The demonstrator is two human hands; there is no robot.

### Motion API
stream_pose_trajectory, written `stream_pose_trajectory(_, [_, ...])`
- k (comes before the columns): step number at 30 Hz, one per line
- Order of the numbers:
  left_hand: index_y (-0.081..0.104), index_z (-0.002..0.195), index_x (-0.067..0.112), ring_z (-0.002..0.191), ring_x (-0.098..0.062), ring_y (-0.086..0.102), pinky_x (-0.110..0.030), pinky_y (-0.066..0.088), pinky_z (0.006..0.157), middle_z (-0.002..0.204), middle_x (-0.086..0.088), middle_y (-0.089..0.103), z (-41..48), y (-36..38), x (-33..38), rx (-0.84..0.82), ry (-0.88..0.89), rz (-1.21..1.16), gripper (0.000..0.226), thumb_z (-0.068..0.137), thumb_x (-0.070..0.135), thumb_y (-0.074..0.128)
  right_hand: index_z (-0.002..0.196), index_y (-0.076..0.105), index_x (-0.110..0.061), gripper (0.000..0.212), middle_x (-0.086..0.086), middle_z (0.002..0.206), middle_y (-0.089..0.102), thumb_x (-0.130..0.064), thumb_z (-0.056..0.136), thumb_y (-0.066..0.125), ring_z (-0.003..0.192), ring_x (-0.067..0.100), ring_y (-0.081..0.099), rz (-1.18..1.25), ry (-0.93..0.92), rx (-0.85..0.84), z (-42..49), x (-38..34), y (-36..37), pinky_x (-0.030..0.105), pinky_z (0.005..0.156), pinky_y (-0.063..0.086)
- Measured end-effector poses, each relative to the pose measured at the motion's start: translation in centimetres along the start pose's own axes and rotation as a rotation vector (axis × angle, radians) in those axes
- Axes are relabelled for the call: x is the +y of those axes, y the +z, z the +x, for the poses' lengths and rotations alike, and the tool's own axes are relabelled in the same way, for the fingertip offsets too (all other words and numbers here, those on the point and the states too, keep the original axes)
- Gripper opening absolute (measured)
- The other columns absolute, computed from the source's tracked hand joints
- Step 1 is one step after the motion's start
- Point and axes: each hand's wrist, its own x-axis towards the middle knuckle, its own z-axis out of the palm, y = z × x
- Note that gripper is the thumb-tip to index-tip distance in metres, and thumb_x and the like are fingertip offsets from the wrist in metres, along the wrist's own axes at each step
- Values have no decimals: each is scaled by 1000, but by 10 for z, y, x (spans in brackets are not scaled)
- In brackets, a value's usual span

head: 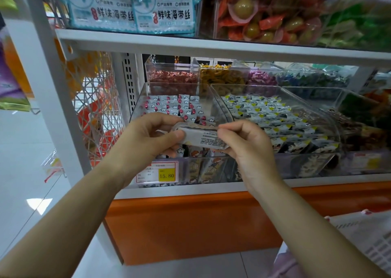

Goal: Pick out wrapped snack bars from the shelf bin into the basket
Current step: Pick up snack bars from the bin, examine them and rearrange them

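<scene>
A wrapped snack bar (202, 137), white with small black print on its back, is held level in front of the clear shelf bin (137, 106). My left hand (152, 136) pinches its left end and my right hand (245, 144) pinches its right end. The bin behind holds several more wrapped bars (175, 105) with red and white print. A white basket (368, 235) shows at the lower right, below my right forearm, partly cut off by the frame edge.
A neighbouring clear bin (313, 100) to the right holds several yellow and black wrapped snacks (264, 110). A price tag reading 15.80 (167, 175) hangs on the bin front. The upper shelf (211, 45) overhangs the bins. An orange shelf base (190, 225) is below.
</scene>
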Motion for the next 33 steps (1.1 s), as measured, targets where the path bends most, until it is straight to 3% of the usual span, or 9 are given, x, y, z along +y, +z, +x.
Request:
stream_pose_trajectory(2, [66,96,18,63,-12,66,-17,53,60,74,7,70,-1,1,1,-35,22,25,29,68,24,66,63,66,-27,23,-9,67,64,-14,82,68,76,18,64,-35,-4,39,1,-1,0,39,70,53])
stream_pose_trajectory(5, [64,93,15,61,-14,65,-19,54,58,78,4,68,-2,3,1,-62,27,46,31,66,29,68,66,63,-15,18,20,77,62,-13,83,67,79,37,62,-48,-25,82,1,-1,-1,53,72,55])
stream_pose_trajectory(10, [60,84,11,63,-22,61,-24,52,51,80,-12,64,-1,5,-1,-56,17,87,32,70,39,65,70,61,-1,18,29,77,59,-9,86,65,67,36,62,-74,-69,54,-1,0,-2,33,51,57])
stream_pose_trajectory(13, [56,78,9,60,-22,56,-24,48,48,81,-23,57,0,6,-3,-29,-11,65,19,82,26,64,73,62,0,16,19,69,59,-9,86,64,61,23,62,-86,-102,24,-3,-2,0,26,49,54])
stream_pose_trajectory(16, [53,71,13,54,-15,51,-24,44,46,72,-14,49,1,4,-4,8,-21,74,18,86,21,59,73,64,-3,17,4,63,59,-14,86,65,59,11,58,-215,-186,17,-6,-5,3,30,54,52])
stream_pose_trajectory(18, [53,69,13,53,-16,49,-26,43,46,68,-10,48,1,3,-4,23,-5,102,20,88,20,58,72,64,-3,17,-2,60,57,-13,86,65,56,3,55,-213,-215,17,-7,-6,4,19,51,46])
stream_pose_trajectory(25, [61,75,0,49,-12,59,-25,54,50,55,7,59,2,-6,1,-18,10,183,26,84,25,62,73,67,-4,15,0,62,59,-12,85,66,57,2,56,-217,-216,-10,-6,-8,3,10,52,42])
stream_pose_trajectory(30, [68,81,0,58,-17,68,-22,57,54,76,-1,72,1,-16,9,-144,-95,90,33,71,31,62,67,70,-17,17,12,72,67,-15,84,67,72,27,65,-114,-84,-50,-2,-8,-1,38,63,56])
stream_pose_trajectory(33, [69,81,-1,58,-21,68,-21,56,52,81,-8,73,2,-18,9,-162,-183,-38,33,67,29,64,67,70,-14,16,7,71,70,-12,83,67,72,24,69,-2,41,-89,-1,-9,0,37,56,57])
